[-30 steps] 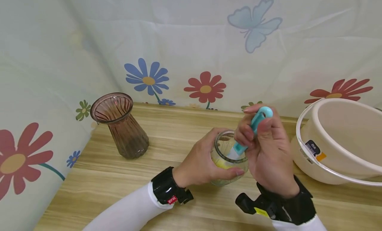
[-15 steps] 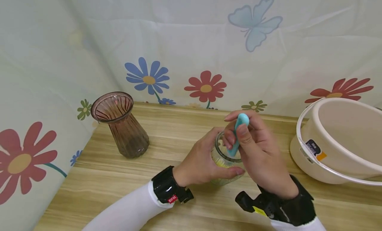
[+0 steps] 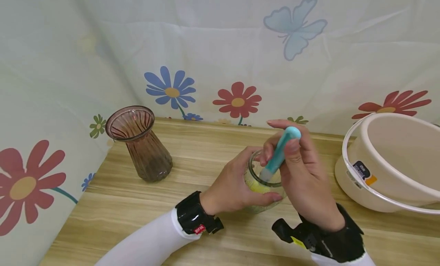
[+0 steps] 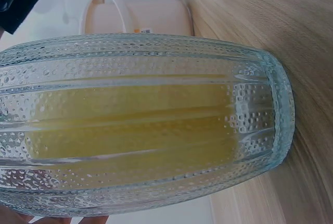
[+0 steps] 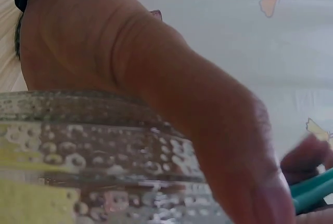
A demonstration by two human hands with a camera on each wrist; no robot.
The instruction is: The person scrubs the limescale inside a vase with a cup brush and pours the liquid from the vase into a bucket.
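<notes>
My left hand [image 3: 233, 186] grips a clear textured glass jar [image 3: 262, 209] round its side, with the mouth facing up. My right hand [image 3: 306, 178] pinches the turquoise handle of a sponge brush [image 3: 282, 151] between thumb and fingers. The brush slants down into the jar's mouth. Through the textured glass in the left wrist view, its yellow sponge head [image 4: 135, 125] appears as a blurred block that fills much of the jar [image 4: 255, 109]. In the right wrist view, the left thumb [image 5: 208, 115] lies across the jar, and part of the turquoise handle [image 5: 315, 188] shows at the right edge.
A brown ribbed glass vase [image 3: 146, 155] stands at the left on the wood-grain table [image 3: 120, 212]. To the right is a beige bucket [image 3: 371, 182] with a white handle. A flower-printed curtain [image 3: 206, 48] hangs behind the table and along its left side.
My right hand and the brush handle moved left and down toward the jar, then partly back up and right. The left hand and jar stay nearly still.
</notes>
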